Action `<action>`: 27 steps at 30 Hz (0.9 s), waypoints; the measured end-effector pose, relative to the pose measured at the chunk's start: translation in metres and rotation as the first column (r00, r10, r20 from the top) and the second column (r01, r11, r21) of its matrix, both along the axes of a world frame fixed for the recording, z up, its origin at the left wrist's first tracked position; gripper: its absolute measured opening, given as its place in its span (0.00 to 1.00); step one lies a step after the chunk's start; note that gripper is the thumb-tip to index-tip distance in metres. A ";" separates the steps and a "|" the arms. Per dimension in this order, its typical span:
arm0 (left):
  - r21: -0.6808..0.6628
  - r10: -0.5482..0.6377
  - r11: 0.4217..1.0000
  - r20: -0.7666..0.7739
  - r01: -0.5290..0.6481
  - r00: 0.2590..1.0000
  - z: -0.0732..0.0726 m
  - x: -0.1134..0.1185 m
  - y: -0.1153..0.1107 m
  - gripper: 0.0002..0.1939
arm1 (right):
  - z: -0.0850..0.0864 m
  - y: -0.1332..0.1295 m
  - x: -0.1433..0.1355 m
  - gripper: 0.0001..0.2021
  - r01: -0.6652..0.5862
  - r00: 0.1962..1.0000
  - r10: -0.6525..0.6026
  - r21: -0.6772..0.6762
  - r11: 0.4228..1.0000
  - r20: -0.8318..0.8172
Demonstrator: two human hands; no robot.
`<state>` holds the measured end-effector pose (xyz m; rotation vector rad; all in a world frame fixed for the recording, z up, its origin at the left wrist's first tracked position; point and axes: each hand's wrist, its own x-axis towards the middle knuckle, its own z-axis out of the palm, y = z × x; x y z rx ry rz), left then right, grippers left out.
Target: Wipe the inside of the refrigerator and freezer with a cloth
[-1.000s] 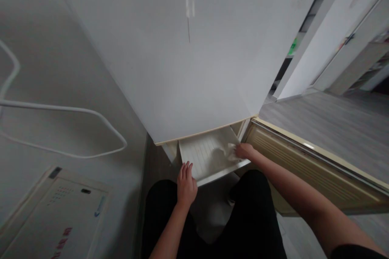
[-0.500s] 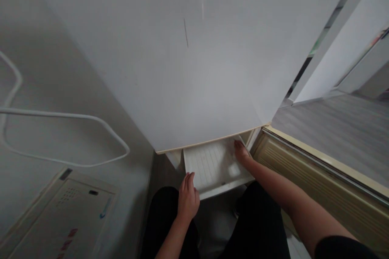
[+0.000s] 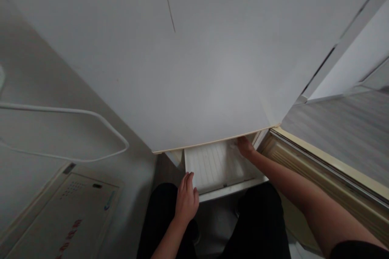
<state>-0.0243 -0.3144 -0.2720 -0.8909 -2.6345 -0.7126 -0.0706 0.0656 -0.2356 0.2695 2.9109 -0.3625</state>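
Note:
A white drawer (image 3: 209, 166) with a ribbed bottom sticks out from beneath the large white panel (image 3: 194, 73). My left hand (image 3: 187, 200) rests on the drawer's front left corner, fingers over its edge. Toward the back right of the drawer is my right hand (image 3: 245, 147), its fingertips partly hidden under the panel's lower edge. Something pale and blurred shows by those fingers; whether they hold it cannot be told.
An open door (image 3: 328, 174) with a yellowish ribbed inner side stands at the right. On the left are a white cable (image 3: 103, 121) and a wall box cover (image 3: 82, 210). Grey floor (image 3: 343, 117) lies beyond the door.
My right hand has moved slightly farther back and right, its fingers now partly under the panel. My left hand stays at the drawer's corner. The view has shifted a little.

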 end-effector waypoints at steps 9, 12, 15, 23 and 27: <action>-0.058 -0.067 0.996 0.003 0.067 0.998 0.008 -0.001 0.003 0.15 | 0.007 0.010 0.112 0.21 -0.260 0.965 0.259 0.251 0.932 0.039; -0.044 -0.081 0.996 0.039 0.083 0.996 0.009 0.000 0.001 0.13 | 0.021 0.000 0.128 0.19 -0.223 0.975 0.216 0.284 0.933 0.059; -0.009 -0.114 0.993 0.101 0.115 0.988 0.010 0.000 -0.006 0.12 | 0.038 -0.017 0.136 0.17 -0.185 0.974 0.142 0.254 0.949 0.178; 0.195 -0.225 0.970 0.487 0.146 0.844 0.013 0.021 -0.040 0.20 | 0.021 -0.103 0.143 0.24 0.140 0.914 -0.288 -0.444 0.885 -0.286; 0.273 -0.302 0.946 0.559 0.173 0.772 0.010 0.034 -0.053 0.29 | 0.007 -0.183 0.128 0.32 0.067 0.846 -0.474 -0.835 0.546 -0.242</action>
